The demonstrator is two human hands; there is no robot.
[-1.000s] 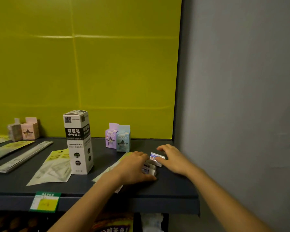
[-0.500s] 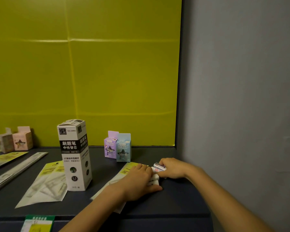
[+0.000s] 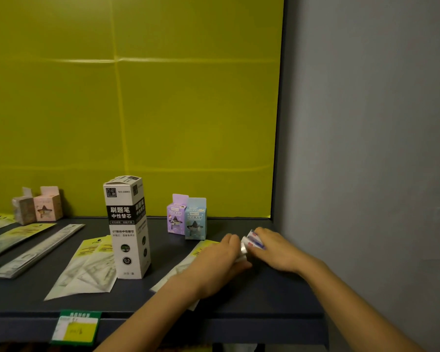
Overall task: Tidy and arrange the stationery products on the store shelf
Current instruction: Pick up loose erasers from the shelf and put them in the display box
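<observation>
On the dark shelf [image 3: 269, 295], near its right end, both hands press together around a small pile of white erasers [image 3: 250, 242] with blue and red print. My left hand [image 3: 219, 265] cups the pile from the left, lying over a flat yellow-topped packet [image 3: 201, 246]. My right hand [image 3: 277, 250] holds the top erasers from the right, fingers curled on them. Most of the pile is hidden between the hands.
A tall white and black refill box [image 3: 128, 227] stands mid-shelf. Behind the hands stand a purple box [image 3: 176, 219] and a blue box [image 3: 195, 222]. Flat packets [image 3: 87, 270] and rulers [image 3: 38, 250] lie left; pink boxes [image 3: 46, 207] stand far left. A grey wall [image 3: 366, 174] bounds the right.
My right hand has closed in from a flat spread to grip the erasers against my left hand. The view shifted slightly; the other products stay where they were.
</observation>
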